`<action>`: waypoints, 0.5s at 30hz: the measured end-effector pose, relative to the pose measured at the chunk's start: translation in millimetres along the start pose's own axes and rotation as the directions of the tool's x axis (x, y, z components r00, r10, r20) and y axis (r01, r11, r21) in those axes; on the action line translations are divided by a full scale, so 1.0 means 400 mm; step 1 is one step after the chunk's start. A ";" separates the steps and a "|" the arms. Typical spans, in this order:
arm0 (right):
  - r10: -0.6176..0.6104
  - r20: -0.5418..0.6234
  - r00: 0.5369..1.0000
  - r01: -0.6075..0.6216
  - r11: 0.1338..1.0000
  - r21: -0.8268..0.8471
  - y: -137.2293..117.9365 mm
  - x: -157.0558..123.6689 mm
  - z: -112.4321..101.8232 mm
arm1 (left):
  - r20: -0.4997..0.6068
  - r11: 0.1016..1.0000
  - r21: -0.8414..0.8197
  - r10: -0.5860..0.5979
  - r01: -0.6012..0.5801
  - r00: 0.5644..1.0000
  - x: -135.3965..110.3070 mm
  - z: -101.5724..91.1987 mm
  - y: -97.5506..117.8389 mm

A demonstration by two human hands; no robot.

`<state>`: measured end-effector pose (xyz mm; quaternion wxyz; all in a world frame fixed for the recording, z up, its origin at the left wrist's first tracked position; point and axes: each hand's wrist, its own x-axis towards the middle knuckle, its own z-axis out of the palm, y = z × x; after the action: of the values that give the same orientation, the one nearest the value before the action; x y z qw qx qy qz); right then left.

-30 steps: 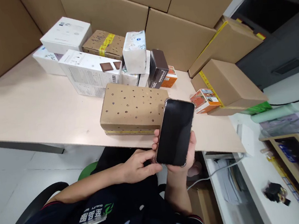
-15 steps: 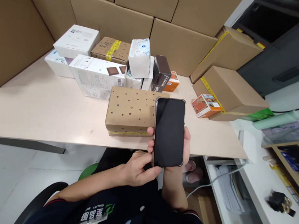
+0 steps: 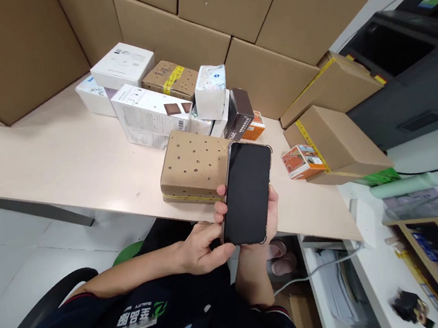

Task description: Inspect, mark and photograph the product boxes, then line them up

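A black phone point(image 3: 247, 192) with a dark screen is held upright over the near edge of the table point(image 3: 63, 162). My right hand point(image 3: 271, 216) wraps round it from behind, fingertips showing on its left edge. My left hand point(image 3: 201, 247) touches the phone's lower left corner, fingers curled against it. Just behind the phone lies a brown cardboard box with dots and yellow tape point(image 3: 193, 166).
Several white and brown boxes point(image 3: 149, 114) are piled at the back of the table, with a dark box point(image 3: 239, 112) and two small orange boxes point(image 3: 302, 161) nearby. Big cartons point(image 3: 223, 4) form a wall behind. A plain carton point(image 3: 335, 139) and a black printer point(image 3: 397, 57) stand right.
The phone has tilted more upright and shifted slightly left toward the dotted box. Both hands stay on it. The view has drifted, so the table contents sit a little lower and further right.
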<state>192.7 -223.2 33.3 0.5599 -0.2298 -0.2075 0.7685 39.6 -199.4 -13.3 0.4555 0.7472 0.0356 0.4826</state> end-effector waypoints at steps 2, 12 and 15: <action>-0.002 0.028 1.000 0.002 1.000 0.003 -0.001 0.002 0.004 | 0.002 1.000 -0.002 -0.007 0.007 1.000 -0.001 0.000 -0.001; -0.054 0.100 0.993 0.056 0.998 -0.016 0.003 -0.001 -0.006 | 0.040 0.998 0.041 -0.043 0.041 0.998 -0.008 0.003 -0.011; -0.083 0.113 0.990 0.092 0.992 -0.082 0.003 -0.001 -0.007 | 0.031 0.999 0.029 -0.024 0.023 0.999 -0.005 0.005 -0.012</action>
<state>193.4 -223.6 30.5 0.5703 -0.2023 -0.2810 0.7449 41.9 -198.9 -18.3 0.4508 0.7606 0.0441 0.4650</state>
